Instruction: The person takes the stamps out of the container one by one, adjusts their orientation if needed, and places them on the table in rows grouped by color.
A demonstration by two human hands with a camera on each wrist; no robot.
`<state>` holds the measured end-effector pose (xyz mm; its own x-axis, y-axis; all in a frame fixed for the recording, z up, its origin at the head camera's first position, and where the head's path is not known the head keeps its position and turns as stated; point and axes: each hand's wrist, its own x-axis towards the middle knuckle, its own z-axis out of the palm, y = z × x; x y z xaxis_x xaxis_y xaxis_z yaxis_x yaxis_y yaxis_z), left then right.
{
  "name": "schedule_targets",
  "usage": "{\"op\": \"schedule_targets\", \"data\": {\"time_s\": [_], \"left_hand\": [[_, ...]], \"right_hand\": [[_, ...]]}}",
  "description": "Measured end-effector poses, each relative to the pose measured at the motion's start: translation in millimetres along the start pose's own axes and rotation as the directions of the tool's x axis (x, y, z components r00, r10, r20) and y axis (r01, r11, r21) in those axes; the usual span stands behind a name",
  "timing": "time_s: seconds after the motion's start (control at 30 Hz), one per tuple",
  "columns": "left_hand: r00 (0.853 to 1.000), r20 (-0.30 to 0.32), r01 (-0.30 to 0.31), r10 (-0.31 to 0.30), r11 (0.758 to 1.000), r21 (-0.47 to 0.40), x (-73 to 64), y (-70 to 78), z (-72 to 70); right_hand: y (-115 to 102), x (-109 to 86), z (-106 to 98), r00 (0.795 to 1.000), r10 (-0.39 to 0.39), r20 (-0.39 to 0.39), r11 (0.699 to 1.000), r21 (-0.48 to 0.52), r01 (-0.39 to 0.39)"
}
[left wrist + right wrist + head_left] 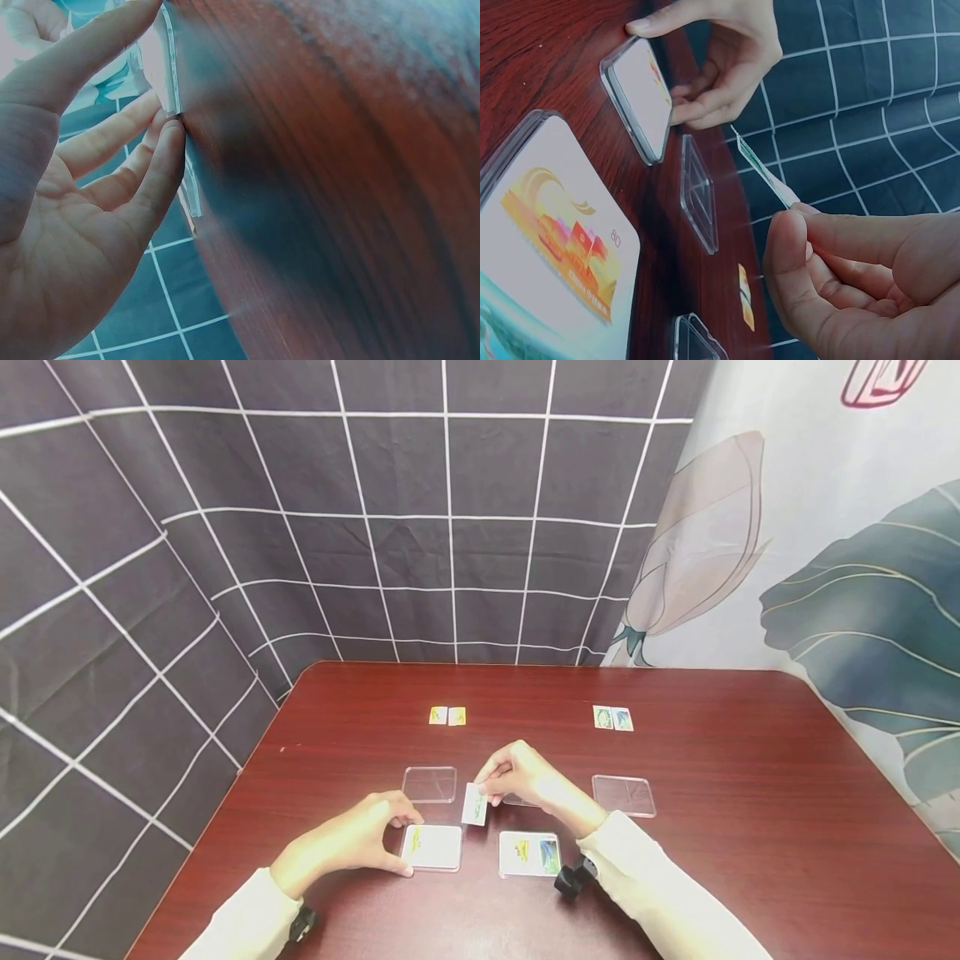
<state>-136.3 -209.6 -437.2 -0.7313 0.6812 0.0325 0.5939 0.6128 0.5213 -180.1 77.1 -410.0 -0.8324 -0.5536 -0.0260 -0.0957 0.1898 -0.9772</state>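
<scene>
My right hand (517,772) pinches a small stamp (475,804) between thumb and fingertips, raised above the table; the right wrist view shows this stamp (761,169) nearly edge-on. Lower left, my left hand (360,839) holds a clear plastic case (438,847) by its left side, thumb at the near corner and fingers at the far one. A white card with one yellow stamp lies in it. To its right sits a second case (529,853) with an orange-yellow stamp and a blue-green one. In the left wrist view the held case (166,64) is partly hidden.
Clear plastic lids lie behind the cases: one at left (430,785), one at right (624,796), and another partly under my right hand. Farther back are two yellow stamps (447,716) and two green-blue stamps (613,718). Curtains stand beyond the reddish-brown table (750,760).
</scene>
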Motion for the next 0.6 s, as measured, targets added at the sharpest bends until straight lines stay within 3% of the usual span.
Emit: {"op": "schedule_targets", "data": {"time_s": [0.23, 0.6], "left_hand": [[1.000, -0.001, -0.001, 0.001, 1.000, 0.005, -0.7, -0.3, 1.2], [1.000, -0.006, -0.010, 0.010, 1.000, 0.001, 0.5, 1.2, -0.5]], "right_hand": [[2, -1.2, -5, 1.000, -0.005, -0.011, 0.999, -0.041, 0.005], [0, -3.6, -13, 1.000, -0.008, -0.018, 1.000, -0.001, 0.008]]}}
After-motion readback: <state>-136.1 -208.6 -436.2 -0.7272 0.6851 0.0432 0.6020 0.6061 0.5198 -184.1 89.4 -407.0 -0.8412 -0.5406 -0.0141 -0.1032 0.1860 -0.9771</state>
